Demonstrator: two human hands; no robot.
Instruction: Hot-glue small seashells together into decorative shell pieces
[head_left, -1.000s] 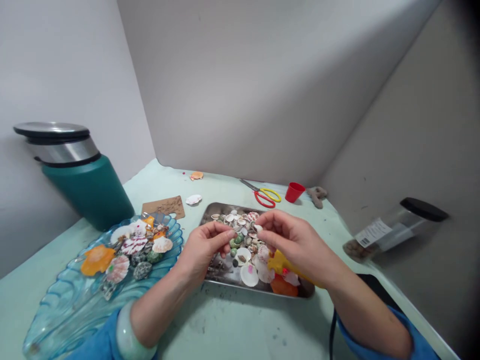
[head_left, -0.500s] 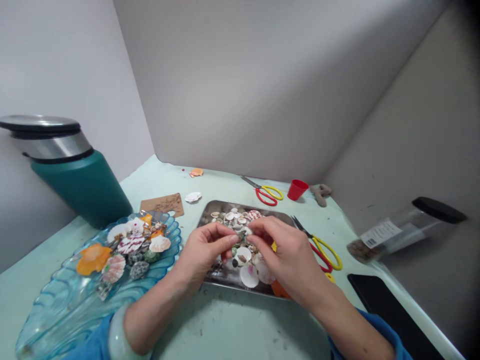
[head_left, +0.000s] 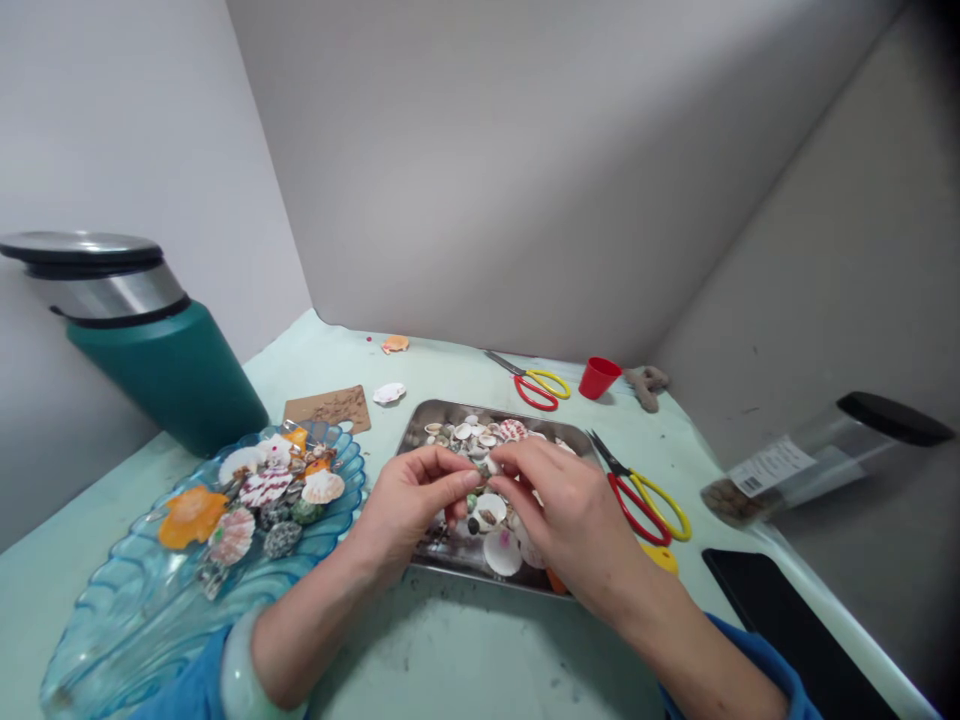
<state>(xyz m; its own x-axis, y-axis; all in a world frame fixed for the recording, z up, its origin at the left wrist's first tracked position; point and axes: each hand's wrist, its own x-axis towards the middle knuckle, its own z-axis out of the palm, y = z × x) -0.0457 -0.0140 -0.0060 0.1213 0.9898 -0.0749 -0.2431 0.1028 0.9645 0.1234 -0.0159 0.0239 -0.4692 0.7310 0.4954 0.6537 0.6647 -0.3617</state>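
Over a metal tray (head_left: 442, 571) of shells and stones, my two hands face each other with their fingertips nearly meeting. My left hand (head_left: 412, 495) pinches thumb against fingers; what lies between them is too small to name. My right hand (head_left: 566, 505) is pinched too, with a small pale piece at its fingertips that I cannot identify. Below them in the tray lie a white shell (head_left: 502, 552) with a pink spot and another white shell (head_left: 491, 510) with a small brown piece on it. A red-striped shell (head_left: 513, 430) rests near the tray's far side.
At left, a blue glass dish (head_left: 112, 610) holds shells and speckled stones, with a green bottle (head_left: 169, 370) behind. Scissors (head_left: 645, 495) lie right of the tray, more scissors (head_left: 536, 383) behind it. A red cup (head_left: 599, 378), clear jar (head_left: 810, 470) and black phone (head_left: 787, 630) are around.
My right hand has shifted slightly right, leaving a little more room between the fingertips. My left hand stays nearly in place. The whole view has moved a little.
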